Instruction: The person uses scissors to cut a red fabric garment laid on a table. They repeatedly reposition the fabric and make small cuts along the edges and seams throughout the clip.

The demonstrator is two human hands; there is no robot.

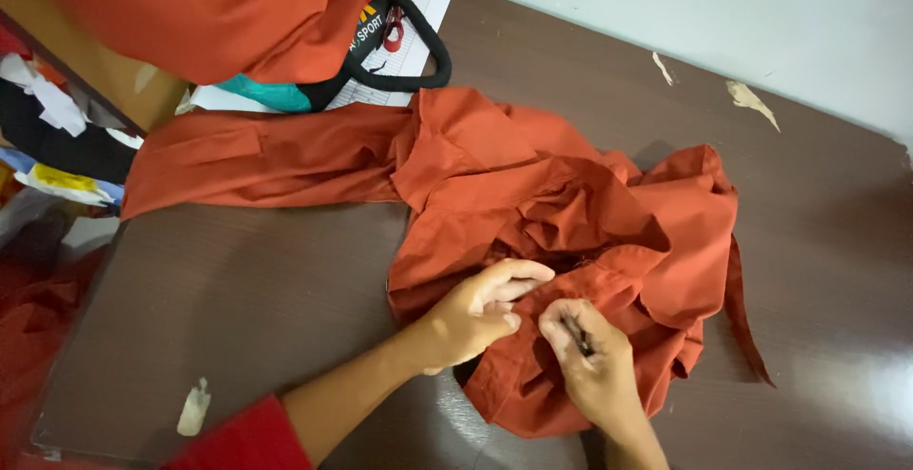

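Note:
A crumpled rust-orange garment (533, 204) lies spread over a dark brown table (238, 308), one long part stretched out to the left. My left hand (475, 310) pinches a fold of the cloth near its front edge. My right hand (590, 361) rests on the same fold right beside it, fingers closed around a small dark tool (575, 334) whose kind I cannot make out. The two hands almost touch.
A bag with black handles (399, 47) and a pile of orange cloth (209, 9) sit on papers (418, 13) at the back left. Mixed fabric scraps (57, 137) lie off the table's left edge. A pale wall (713, 13) borders the far side.

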